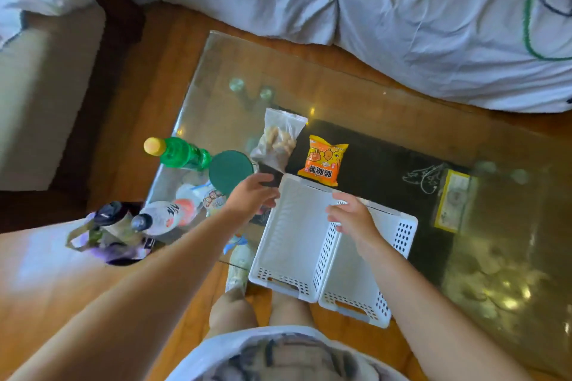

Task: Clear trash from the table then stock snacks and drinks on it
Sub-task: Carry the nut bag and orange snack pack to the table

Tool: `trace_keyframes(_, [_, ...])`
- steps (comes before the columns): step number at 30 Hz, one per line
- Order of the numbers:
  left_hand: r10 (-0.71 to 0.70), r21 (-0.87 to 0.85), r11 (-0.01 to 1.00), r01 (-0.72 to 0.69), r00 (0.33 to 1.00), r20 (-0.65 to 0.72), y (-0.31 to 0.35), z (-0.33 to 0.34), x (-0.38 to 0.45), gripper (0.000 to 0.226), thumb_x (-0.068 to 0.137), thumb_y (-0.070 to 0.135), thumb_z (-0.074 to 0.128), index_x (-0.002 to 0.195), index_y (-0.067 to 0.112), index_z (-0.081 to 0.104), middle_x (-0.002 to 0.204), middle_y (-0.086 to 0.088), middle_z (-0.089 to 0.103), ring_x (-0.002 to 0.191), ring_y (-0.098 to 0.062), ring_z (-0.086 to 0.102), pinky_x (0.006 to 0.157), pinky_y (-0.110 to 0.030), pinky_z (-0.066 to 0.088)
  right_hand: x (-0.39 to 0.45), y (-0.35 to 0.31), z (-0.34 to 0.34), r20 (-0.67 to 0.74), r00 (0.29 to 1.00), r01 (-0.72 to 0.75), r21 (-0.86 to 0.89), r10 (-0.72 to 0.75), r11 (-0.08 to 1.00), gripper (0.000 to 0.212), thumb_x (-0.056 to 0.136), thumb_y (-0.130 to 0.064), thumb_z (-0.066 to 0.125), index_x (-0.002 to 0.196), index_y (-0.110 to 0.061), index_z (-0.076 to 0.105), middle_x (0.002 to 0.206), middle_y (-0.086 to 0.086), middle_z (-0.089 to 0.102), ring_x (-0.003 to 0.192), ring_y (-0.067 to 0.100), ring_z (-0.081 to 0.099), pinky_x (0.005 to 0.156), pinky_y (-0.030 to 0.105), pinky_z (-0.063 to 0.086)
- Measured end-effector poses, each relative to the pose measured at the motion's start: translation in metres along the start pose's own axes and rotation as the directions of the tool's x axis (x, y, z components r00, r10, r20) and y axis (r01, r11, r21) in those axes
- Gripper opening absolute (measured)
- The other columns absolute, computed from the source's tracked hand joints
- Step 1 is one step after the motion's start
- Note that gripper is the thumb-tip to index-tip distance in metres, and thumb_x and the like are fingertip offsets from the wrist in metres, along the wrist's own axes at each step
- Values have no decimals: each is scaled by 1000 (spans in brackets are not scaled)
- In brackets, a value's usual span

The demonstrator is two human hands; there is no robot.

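Note:
Two white perforated baskets stand side by side at the near edge of the glass table, the left basket and the right basket. My right hand grips the rim where the two baskets meet. My left hand is closed around a small dark object at the left basket's far left corner; I cannot tell what it is. Just beyond the baskets lie an orange snack packet and a clear bag of snacks. Both baskets look empty.
At the table's left end are a green bottle with a yellow cap, a jar with a round green lid, a white bottle and small packets. A bag holding a dark-capped bottle sits left of the table. A yellow packet shows at right. A white-covered sofa lies beyond.

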State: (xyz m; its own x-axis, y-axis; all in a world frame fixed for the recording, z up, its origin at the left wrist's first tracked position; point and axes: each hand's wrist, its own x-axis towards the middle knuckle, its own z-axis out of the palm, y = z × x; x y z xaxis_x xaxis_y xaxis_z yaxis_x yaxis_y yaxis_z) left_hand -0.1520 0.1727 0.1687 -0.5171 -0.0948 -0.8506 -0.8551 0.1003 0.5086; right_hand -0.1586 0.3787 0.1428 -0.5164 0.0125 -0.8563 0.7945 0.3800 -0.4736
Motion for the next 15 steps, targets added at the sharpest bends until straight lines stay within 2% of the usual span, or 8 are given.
trace_keyframes(2, [-17, -48, 999, 17, 1000, -10, -24, -11, -33, 22, 91, 6, 53, 110, 16, 54, 72, -1, 61, 59, -10, 56, 51, -18, 41, -23, 4, 10, 51, 999, -11, -44, 13, 999, 32, 86, -12, 58, 118, -16, 54, 94, 5, 62, 77, 15, 61, 65, 24, 47])
trace_keyframes(4, [-62, -130, 990, 52, 996, -72, -50, -24, -67, 11, 92, 7, 51, 93, 16, 57, 62, -1, 56, 46, -7, 49, 44, -15, 36, -46, 4, 26, 92, 995, -23, -131, 35, 991, 27, 87, -11, 55, 113, -19, 53, 92, 4, 62, 73, 12, 61, 59, 21, 48])
trace_keyframes(7, [-172, -310, 944, 116, 972, -162, -97, -45, -117, 22, 92, 8, 49, 72, 14, 53, 44, 3, 50, 35, -6, 39, 39, -14, 31, -80, 1, 66, 142, 989, -5, -233, 39, 972, 28, 84, -1, 50, 108, -17, 53, 71, 4, 57, 57, 13, 54, 48, 18, 43])
trace_keyframes(11, [-293, -531, 841, 103, 912, -286, -167, -72, -175, 21, 92, 5, 48, 73, 12, 52, 49, -2, 46, 32, -6, 37, 32, -9, 25, -121, 0, 131, 282, 959, 77, -349, 26, 934, 18, 89, -1, 47, 101, -13, 52, 58, 5, 45, 36, 7, 43, 33, 12, 29])
trace_keyframes(13, [-350, -628, 774, 74, 877, -328, -208, -85, -202, 24, 93, 5, 49, 70, 12, 52, 38, 3, 46, 31, -6, 35, 30, -9, 23, -139, 3, 163, 348, 937, 128, -415, 27, 901, 13, 91, -3, 47, 99, -12, 52, 59, 4, 45, 37, 8, 41, 33, 13, 28])
trace_keyframes(15, [-415, -706, 706, 54, 840, -350, -251, -97, -228, 23, 93, 6, 50, 71, 11, 53, 40, 5, 48, 28, -4, 35, 31, -9, 24, -155, 6, 195, 395, 918, 179, -488, 33, 854, 13, 91, -4, 47, 99, -12, 52, 60, 4, 46, 43, 11, 40, 34, 13, 28])
